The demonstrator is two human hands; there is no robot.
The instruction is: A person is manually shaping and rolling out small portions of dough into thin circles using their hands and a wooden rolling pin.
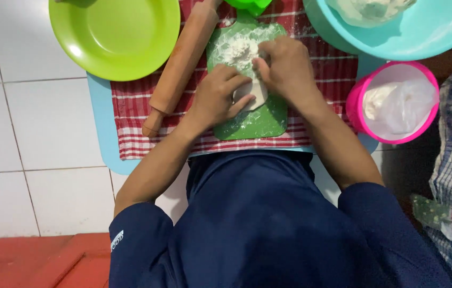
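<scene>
pink tub of flour, dough in blue bowl

Green plate, rolling pin, pink tub.

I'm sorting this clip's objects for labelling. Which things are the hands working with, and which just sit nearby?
In use: left hand and right hand pressing the dough on the green board; flour pile.

Nearby: rolling pin, green plate, blue bowl, pink tub.
</scene>
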